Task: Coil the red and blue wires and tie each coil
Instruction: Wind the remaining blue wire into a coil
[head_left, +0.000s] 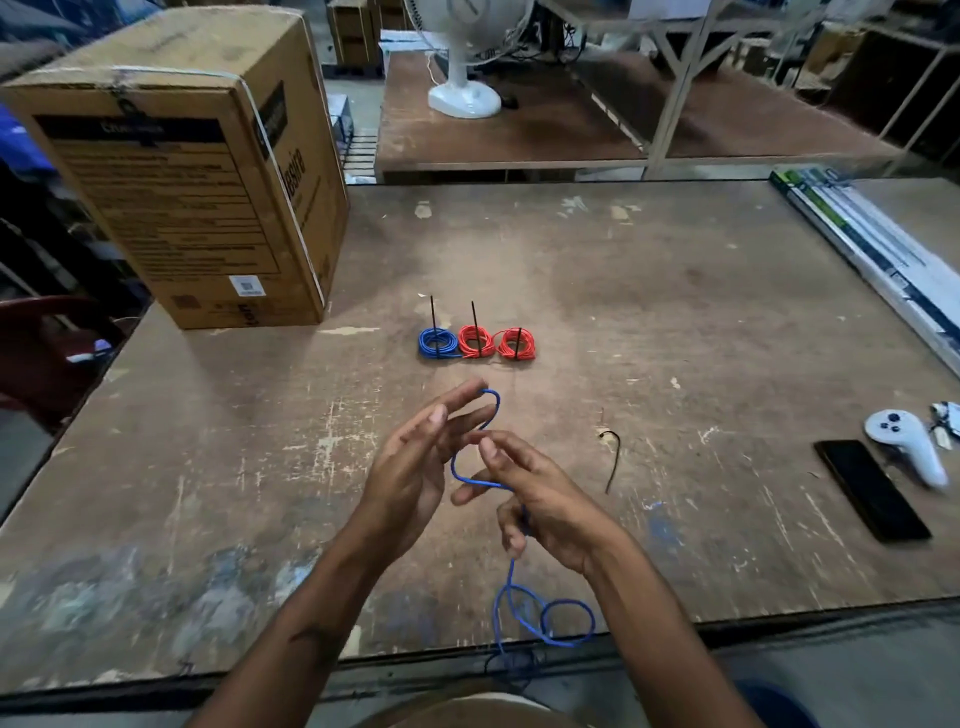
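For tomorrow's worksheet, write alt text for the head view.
Two hands wind a blue wire above a worn table: left hand looped, right hand feeding. Beyond lie one blue coil and two red coils, tied.

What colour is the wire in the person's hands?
Blue. The head view shows the blue wire looped between the left hand and right hand.

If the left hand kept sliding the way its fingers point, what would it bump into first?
Probably the tied red wire coil in the middle of the row. The left hand, looped by the loose blue wire, points up-right toward it, though depth is unclear.
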